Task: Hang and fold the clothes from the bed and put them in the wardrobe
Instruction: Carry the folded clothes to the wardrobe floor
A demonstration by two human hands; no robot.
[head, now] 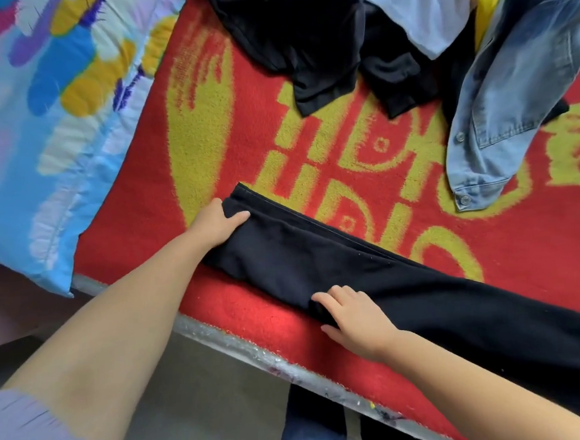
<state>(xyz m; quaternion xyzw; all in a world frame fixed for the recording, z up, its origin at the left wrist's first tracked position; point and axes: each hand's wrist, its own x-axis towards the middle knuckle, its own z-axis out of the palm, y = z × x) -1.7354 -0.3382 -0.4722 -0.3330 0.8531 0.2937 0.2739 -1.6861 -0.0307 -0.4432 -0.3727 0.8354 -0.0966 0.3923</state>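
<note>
head view: black trousers (371, 276) pinched by left hand (215, 223), right hand (355, 321) fingers on top.

Your one piece of lettering sits on the red blanket (208, 156): big yellow-green woven characters (364, 166) filling its middle, up at twelve o'clock from your hands. They look like a decorative character design with small circles, seen at a slant and partly covered by clothes, so you can't read them. No readable labels, brands or numbers anywhere on the clothes.
</note>
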